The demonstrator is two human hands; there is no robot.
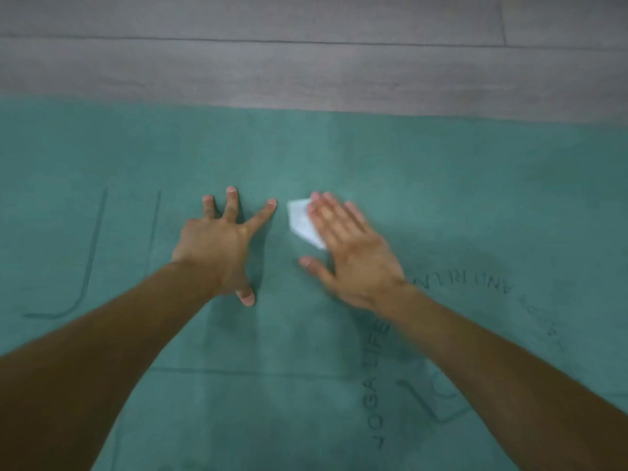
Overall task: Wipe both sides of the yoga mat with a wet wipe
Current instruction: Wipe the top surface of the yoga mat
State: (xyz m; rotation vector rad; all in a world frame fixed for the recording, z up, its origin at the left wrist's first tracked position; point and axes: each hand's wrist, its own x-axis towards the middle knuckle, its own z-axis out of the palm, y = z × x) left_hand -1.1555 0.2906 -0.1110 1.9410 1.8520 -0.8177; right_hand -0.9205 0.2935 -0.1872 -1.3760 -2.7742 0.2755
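1. Pressing down flat, the right hand [350, 246] lies with straight fingers on top of a white wet wipe [302, 222]. It does not curl round the wipe. This hand looks a bit blurry, so I cannot tell how hard it pushes.
2. The left hand [221, 246] holds nothing. Its fingers are spread wide, and the tips touch the green yoga mat [441, 185] just beside the wipe.
3. The wipe sticks out past the right fingers, in the gap between the two hands.
4. Dark letters on the mat near the right arm read "YOGA LIFE". More letters curve away to the right, but they are too smudgy to read.
5. Thin dark lines are drawn on the mat, some to the left of the left hand and some lower down.
6. The far edge of the mat runs straight across. Past it is the grey wood floor [306, 56].
7. Lots of green mat stretches out to the left and right of the hands.
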